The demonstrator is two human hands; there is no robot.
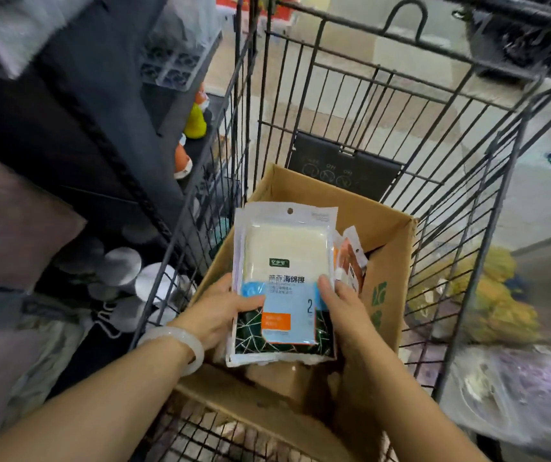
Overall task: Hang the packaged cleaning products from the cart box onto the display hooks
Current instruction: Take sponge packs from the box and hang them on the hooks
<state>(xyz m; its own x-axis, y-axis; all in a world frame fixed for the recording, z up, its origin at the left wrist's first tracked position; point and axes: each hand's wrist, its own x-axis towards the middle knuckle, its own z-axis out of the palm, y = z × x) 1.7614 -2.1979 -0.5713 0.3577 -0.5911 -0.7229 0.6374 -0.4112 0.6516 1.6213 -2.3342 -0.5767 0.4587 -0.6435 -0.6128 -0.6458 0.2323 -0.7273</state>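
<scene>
Sponge packs, several stacked face-up with a punched hang hole at the top edge, are held above the open cardboard box that sits in the wire cart. The left hand pinches the stack's left edge, thumb across the front; the right hand clamps the right edge the same way. Smaller orange-printed packets stand in the box just beside the stack. This looks like the pick-up step: nothing is hung yet, and no display hooks can be made out. Next, the stack needs lifting clear and turning toward the dark shelving on the left, hole uppermost.
</scene>
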